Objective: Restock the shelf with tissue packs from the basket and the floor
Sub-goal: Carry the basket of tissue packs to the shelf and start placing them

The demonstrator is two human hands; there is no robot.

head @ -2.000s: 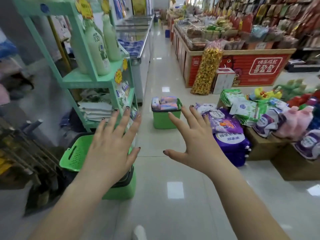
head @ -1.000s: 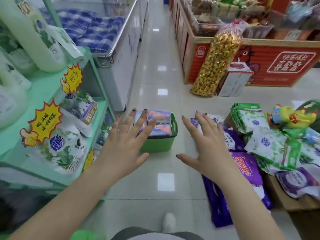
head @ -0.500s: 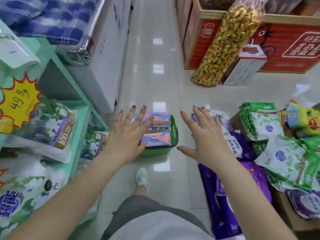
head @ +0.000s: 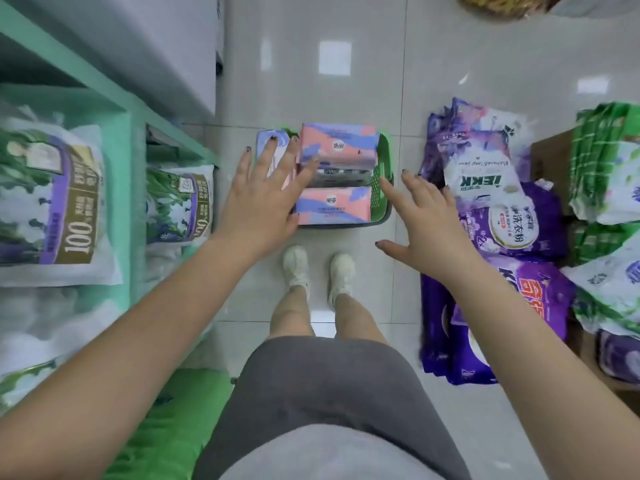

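A green basket (head: 382, 174) stands on the floor just beyond my feet, holding pink-and-purple tissue packs (head: 337, 143). Another pack (head: 330, 206) lies at its near side. My left hand (head: 265, 202) hovers over the basket's left part with fingers spread and nothing in it. My right hand (head: 426, 223) is open too, just right of the basket. The mint-green shelf (head: 128, 157) is on my left and carries green-and-white tissue bags (head: 55, 202).
Purple detergent bags (head: 502, 220) lie on the floor to the right, beside cardboard boxes with green-and-white packs (head: 609, 168). A second green basket (head: 180, 420) sits at the lower left. A white freezer cabinet (head: 166, 39) stands beyond the shelf.
I have walked up to the basket and tilted my view down; it now lies right under my hands. Both hands stayed open and lowered toward it.
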